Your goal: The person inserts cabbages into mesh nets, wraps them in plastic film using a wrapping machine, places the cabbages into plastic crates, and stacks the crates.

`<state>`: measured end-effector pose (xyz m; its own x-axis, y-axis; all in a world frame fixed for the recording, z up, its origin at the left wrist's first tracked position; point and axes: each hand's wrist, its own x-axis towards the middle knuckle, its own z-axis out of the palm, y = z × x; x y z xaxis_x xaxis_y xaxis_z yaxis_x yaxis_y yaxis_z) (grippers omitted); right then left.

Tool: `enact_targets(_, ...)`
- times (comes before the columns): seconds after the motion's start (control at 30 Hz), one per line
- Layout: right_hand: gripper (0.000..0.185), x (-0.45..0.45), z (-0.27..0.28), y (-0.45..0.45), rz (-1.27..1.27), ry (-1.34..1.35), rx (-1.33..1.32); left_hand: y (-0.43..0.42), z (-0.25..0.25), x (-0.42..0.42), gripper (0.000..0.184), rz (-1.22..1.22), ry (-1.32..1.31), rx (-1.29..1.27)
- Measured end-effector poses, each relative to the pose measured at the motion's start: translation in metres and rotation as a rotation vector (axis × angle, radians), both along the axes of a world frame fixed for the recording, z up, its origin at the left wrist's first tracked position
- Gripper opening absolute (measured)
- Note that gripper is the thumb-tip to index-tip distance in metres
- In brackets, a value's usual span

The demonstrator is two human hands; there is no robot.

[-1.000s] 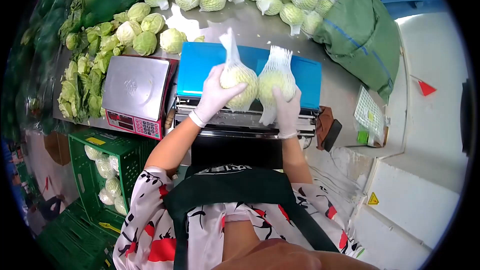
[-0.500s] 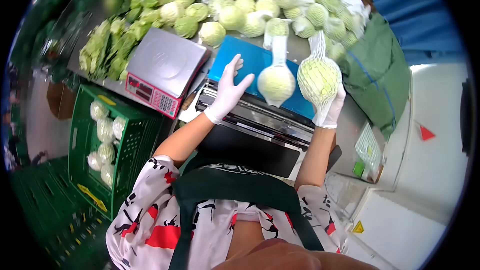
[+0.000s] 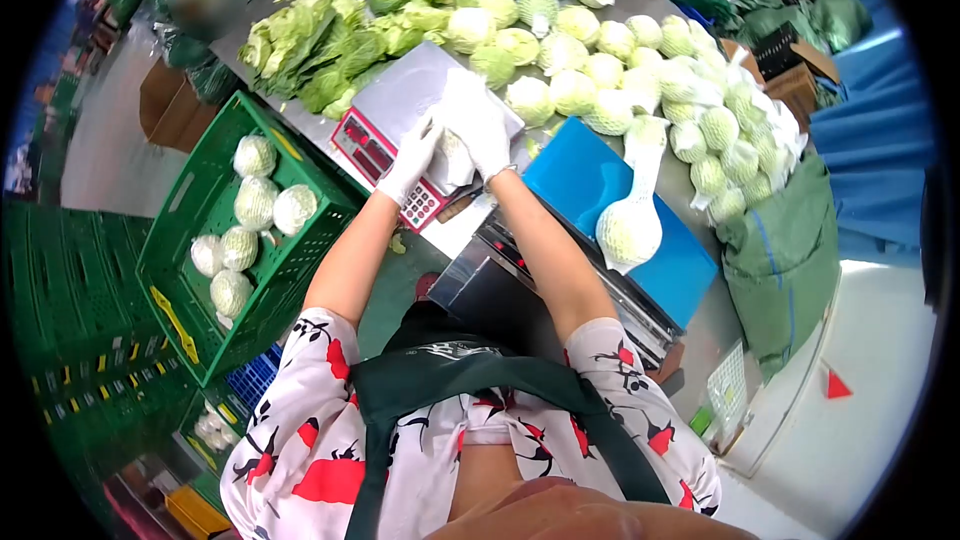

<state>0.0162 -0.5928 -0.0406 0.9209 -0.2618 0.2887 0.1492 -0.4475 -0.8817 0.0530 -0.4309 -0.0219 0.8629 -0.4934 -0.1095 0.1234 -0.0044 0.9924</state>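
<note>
Both my gloved hands are together over the steel pan of the weighing scale (image 3: 392, 90). My left hand (image 3: 412, 157) has its fingers closed at the near side of a white net-wrapped cabbage (image 3: 457, 158). My right hand (image 3: 480, 125) curls over it from the right. Glare and the gloves hide most of this cabbage; a white piece of netting shows between the hands. To the right, another netted cabbage (image 3: 629, 232) lies on the blue plate (image 3: 570, 165) of the wrapping machine, its net tail pointing away from me.
A green crate (image 3: 205, 340) with several wrapped cabbages stands at the left. Loose leaves (image 3: 340, 45) lie behind the scale, beside many bare cabbages (image 3: 573, 90). Netted cabbages (image 3: 718, 130) are heaped at the back right, near a green sack (image 3: 785, 260).
My right hand has carried the netted cabbage left from the blue plate to the scale. My left hand, open before, has moved left and closed beside it. The view has shifted left.
</note>
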Motion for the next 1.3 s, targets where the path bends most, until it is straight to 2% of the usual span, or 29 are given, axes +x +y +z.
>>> enact_targets(0.03,0.078,0.004,0.0,0.002,-0.041,0.018,-0.019,0.005,-0.004,0.003,0.053,-0.005,-0.017,0.005)
enact_targets(0.07,0.071,0.0,-0.001,0.001,-0.109,0.066,0.051,0.009,-0.008,0.007,0.054,-0.013,-0.035,0.009)
enact_targets(0.13,0.058,-0.013,0.03,0.005,-0.248,0.147,0.204,0.022,-0.005,0.003,0.06,0.133,0.121,-0.024)
enact_targets(0.17,0.059,-0.009,0.007,-0.014,-0.306,0.182,0.241,0.03,-0.007,0.001,0.061,0.2,0.114,-0.012)
enact_targets(0.23,0.079,-0.021,0.031,-0.025,-0.287,0.172,0.483,0.041,-0.024,-0.002,0.063,0.302,0.04,0.032)
enact_targets(0.27,0.097,-0.037,0.084,-0.017,-0.207,0.127,0.686,0.044,-0.02,-0.008,0.064,0.293,0.028,0.078)
enact_targets(0.33,0.097,-0.036,0.065,-0.037,-0.387,0.197,0.577,0.033,-0.006,-0.02,0.072,0.334,-0.001,0.035)
enact_targets(0.37,0.097,-0.04,0.059,-0.042,-0.434,0.248,0.538,0.026,0.003,-0.026,0.081,0.313,0.004,-0.006)
enact_targets(0.4,0.097,-0.043,0.059,-0.039,-0.42,0.244,0.541,0.022,0.009,-0.029,0.09,0.273,-0.054,0.032)
enact_targets(0.47,0.097,-0.05,0.06,-0.036,-0.398,0.234,0.545,0.013,0.007,-0.032,0.097,0.27,-0.118,0.046)
enact_targets(0.53,0.094,-0.055,0.086,-0.013,-0.381,0.253,0.574,0.009,0.0,-0.029,0.098,0.273,-0.135,0.09)
enact_targets(0.57,0.092,-0.05,0.076,-0.013,-0.384,0.297,0.503,0.007,-0.004,-0.026,0.099,0.27,-0.144,0.113)
enact_targets(0.6,0.089,-0.043,0.066,-0.016,-0.391,0.337,0.433,0.005,-0.001,-0.021,0.091,0.211,-0.111,0.193)
enact_targets(0.67,0.076,-0.035,0.071,-0.005,-0.162,0.266,0.496,-0.004,0.012,-0.02,0.085,0.129,-0.092,0.157)
enact_targets(0.7,0.066,-0.03,0.063,0.004,-0.035,0.224,0.622,-0.009,-0.009,-0.013,0.071,0.12,-0.111,0.141)
enact_targets(0.73,0.057,-0.028,0.055,0.008,0.085,0.169,0.743,-0.015,-0.011,-0.009,0.06,0.066,-0.018,-0.02)
enact_targets(0.83,0.044,-0.066,0.096,-0.021,-0.012,0.15,0.64,-0.028,0.076,-0.048,0.057,-0.086,-0.14,-0.011)
enact_targets(0.87,0.044,-0.088,0.104,-0.038,-0.045,0.102,0.801,-0.034,0.107,-0.062,0.058,-0.147,-0.176,-0.01)
enact_targets(0.93,0.044,-0.148,0.117,-0.075,-0.101,-0.002,1.124,-0.051,0.169,-0.099,0.062,-0.248,-0.142,-0.216)
enact_targets(0.97,0.046,-0.183,0.148,-0.083,-0.135,-0.116,1.174,-0.068,0.17,-0.114,0.066,-0.285,-0.091,-0.366)
enact_targets(1.0,0.048,-0.222,0.177,-0.088,-0.161,-0.228,1.222,-0.082,0.175,-0.13,0.069,-0.344,-0.179,-0.281)
enact_targets(1.07,0.055,-0.288,0.19,-0.113,-0.371,-0.327,1.109,-0.117,0.155,-0.164,0.078,-0.428,-0.557,-0.109)
enact_targets(1.13,0.055,-0.345,0.183,-0.135,-0.592,-0.317,0.839,-0.154,0.107,-0.199,0.088,-0.453,-0.691,0.087)
enact_targets(1.17,0.054,-0.362,0.177,-0.141,-0.682,-0.25,0.774,-0.171,0.082,-0.214,0.094,-0.416,-0.666,0.138)
enact_targets(1.23,0.051,-0.395,0.159,-0.147,-0.86,-0.11,0.648,-0.185,0.08,-0.217,0.093,-0.533,-0.587,0.168)
enact_targets(1.3,0.056,-0.404,0.135,-0.144,-0.926,-0.007,0.581,-0.194,0.077,-0.205,0.088,-0.642,-0.559,0.153)
